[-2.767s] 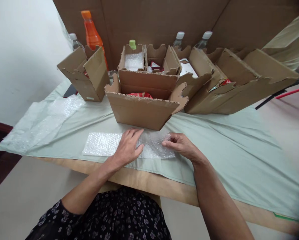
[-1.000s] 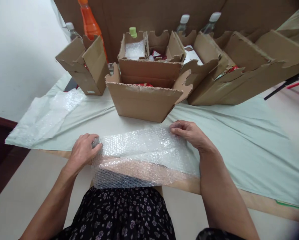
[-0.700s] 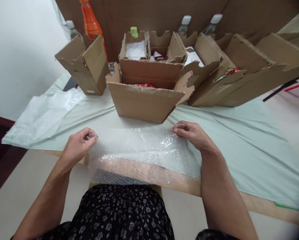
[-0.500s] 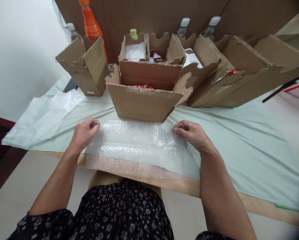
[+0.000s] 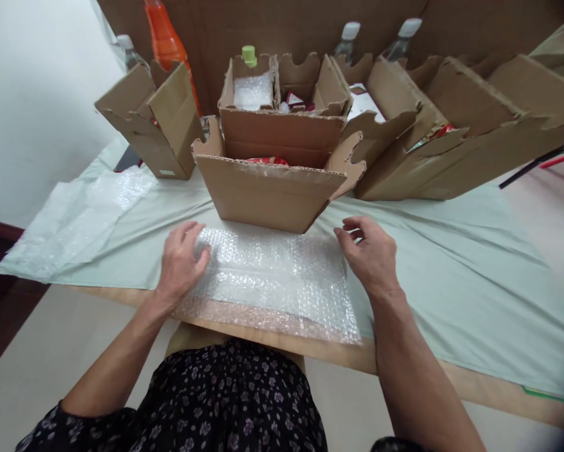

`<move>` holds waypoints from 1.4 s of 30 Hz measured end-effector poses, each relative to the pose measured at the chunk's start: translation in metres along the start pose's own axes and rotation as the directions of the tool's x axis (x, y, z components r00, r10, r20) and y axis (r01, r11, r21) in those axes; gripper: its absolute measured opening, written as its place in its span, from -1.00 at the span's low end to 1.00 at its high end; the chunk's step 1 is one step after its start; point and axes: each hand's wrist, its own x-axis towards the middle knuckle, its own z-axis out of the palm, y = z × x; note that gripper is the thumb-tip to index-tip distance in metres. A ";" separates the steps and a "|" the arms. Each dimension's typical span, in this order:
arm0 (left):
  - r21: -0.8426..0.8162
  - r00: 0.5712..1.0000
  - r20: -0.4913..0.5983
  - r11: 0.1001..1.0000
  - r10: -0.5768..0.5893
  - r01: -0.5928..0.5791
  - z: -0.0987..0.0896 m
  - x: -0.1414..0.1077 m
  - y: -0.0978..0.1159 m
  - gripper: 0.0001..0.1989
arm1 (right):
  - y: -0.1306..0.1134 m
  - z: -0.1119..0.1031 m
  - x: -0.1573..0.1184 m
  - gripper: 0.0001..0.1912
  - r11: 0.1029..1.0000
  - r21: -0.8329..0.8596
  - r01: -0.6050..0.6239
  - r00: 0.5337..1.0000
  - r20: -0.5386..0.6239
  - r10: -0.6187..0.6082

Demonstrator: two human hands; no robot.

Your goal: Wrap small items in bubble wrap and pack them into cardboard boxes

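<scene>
A sheet of clear bubble wrap (image 5: 272, 276) lies flat on the pale green cloth, its near edge reaching over the wooden table edge. At its left side is my left hand (image 5: 181, 260), fingers apart, resting on or just above the sheet. My right hand (image 5: 367, 254) hovers by the far right corner, with thumb and fingertips apart and nothing between them. Just beyond the sheet stands an open cardboard box (image 5: 270, 194) with something red inside.
More open cardboard boxes (image 5: 284, 132) stand in a row behind, one at the left (image 5: 162, 138). Behind them are an orange bottle (image 5: 166, 41) and clear bottles with white caps (image 5: 348, 44). More bubble wrap (image 5: 79, 220) lies at the left.
Both hands have let go of the bubble wrap's far corners. The sheet now lies flat. My left hand has moved right and opened; my right hand has shifted slightly right.
</scene>
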 end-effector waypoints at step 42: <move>-0.404 0.992 -0.090 0.914 -0.093 0.049 0.030 0.032 0.015 -0.29 | -0.009 0.015 -0.053 -0.45 0.917 -0.219 0.334 0.942 0.109 -0.317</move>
